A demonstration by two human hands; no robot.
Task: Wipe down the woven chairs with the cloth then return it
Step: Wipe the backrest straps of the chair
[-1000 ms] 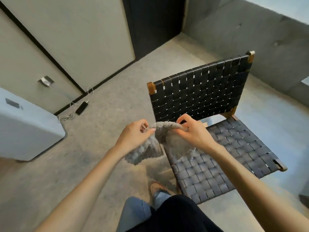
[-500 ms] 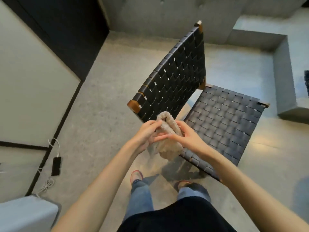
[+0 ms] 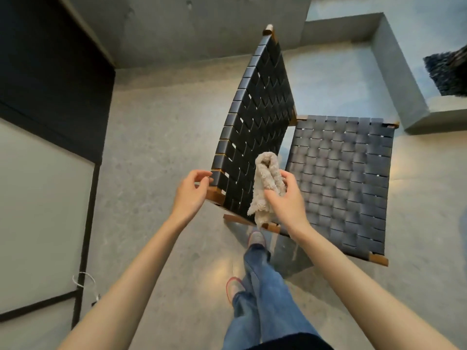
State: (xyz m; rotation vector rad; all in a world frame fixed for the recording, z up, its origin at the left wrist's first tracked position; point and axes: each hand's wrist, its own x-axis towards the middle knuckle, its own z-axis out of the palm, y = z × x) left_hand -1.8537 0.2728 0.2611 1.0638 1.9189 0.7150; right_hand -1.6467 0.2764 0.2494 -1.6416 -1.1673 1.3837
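Her right hand (image 3: 285, 198) grips the folded cloth (image 3: 265, 180) before the woven chair's backrest (image 3: 255, 122); the left hand (image 3: 190, 192) hovers loosely curled, empty. Wiping seems about to start; next, press cloth against weave.

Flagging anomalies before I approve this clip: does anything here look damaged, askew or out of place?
Nothing stands out. The woven chair stands upright with its visible straps intact, the cloth sits folded in the right hand, and the left hand hovers open by the backrest's wooden corner.
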